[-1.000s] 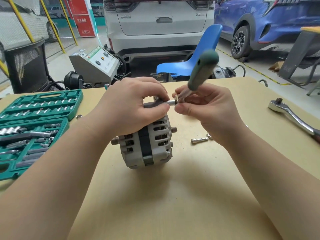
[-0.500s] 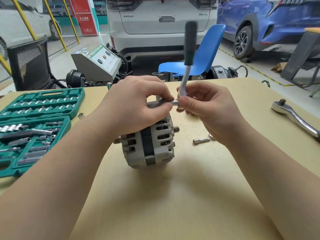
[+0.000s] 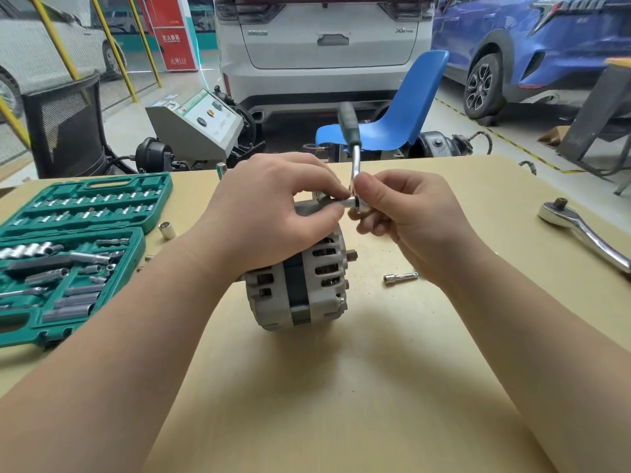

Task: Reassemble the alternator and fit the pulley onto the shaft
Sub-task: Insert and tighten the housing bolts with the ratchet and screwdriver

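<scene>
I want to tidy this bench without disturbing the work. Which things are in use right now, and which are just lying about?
In use:
alternator
small ratchet with its socket
left hand pinching the socket
right hand gripping the ratchet head

Lying about:
big ratchet
extension bar
loose socket
green socket case

Single view only, worn on the head, looking forward and down from close above the near edge of the tan wooden tabletop [image 3: 341, 387]. Wide-angle, with both forearms entering from the bottom corners. Beyond the tabletop's far edge, a blue plastic chair [image 3: 403, 107] and a white car's rear [image 3: 324, 46]. No second view sharing the scene.
</scene>
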`<state>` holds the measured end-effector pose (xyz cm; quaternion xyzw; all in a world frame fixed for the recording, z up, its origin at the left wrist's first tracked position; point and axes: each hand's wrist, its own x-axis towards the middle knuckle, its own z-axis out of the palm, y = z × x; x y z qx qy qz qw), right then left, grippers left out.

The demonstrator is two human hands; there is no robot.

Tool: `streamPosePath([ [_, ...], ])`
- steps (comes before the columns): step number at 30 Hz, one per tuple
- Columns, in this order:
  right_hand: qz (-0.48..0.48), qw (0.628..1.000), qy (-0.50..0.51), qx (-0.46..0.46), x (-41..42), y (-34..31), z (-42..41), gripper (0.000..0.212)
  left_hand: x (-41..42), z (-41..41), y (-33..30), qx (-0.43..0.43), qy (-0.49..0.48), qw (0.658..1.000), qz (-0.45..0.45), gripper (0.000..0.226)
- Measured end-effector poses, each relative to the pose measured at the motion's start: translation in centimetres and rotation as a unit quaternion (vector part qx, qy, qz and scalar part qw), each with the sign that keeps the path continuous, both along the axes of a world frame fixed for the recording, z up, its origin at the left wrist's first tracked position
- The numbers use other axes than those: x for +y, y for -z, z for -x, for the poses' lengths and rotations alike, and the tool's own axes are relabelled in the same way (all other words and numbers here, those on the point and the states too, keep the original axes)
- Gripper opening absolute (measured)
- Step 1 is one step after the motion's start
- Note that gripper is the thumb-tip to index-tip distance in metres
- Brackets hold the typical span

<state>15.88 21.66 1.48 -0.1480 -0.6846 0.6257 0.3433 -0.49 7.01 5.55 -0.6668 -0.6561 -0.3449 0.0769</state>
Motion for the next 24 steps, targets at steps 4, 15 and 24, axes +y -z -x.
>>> streamPosePath([
  [4, -0.034, 0.998, -0.025, 0.043, 0.0, 0.1, -0.9, 0.023, 0.2, 0.1, 0.0, -0.012, -0.002, 1.000, 0.011, 0.020],
  [15, -0.037, 0.999, -0.016, 0.032, -0.4, -0.6, -0.6, 0.021, 0.0, -0.2, -0.1, 0.009, -0.005, 1.000, 0.009, 0.025],
  [24, -0.033, 0.997, -0.049, 0.053, -0.2, -0.6, -0.9, 0.025, 0.2, 0.1, 0.0, -0.022, -0.010, 1.000, 0.014, 0.024],
])
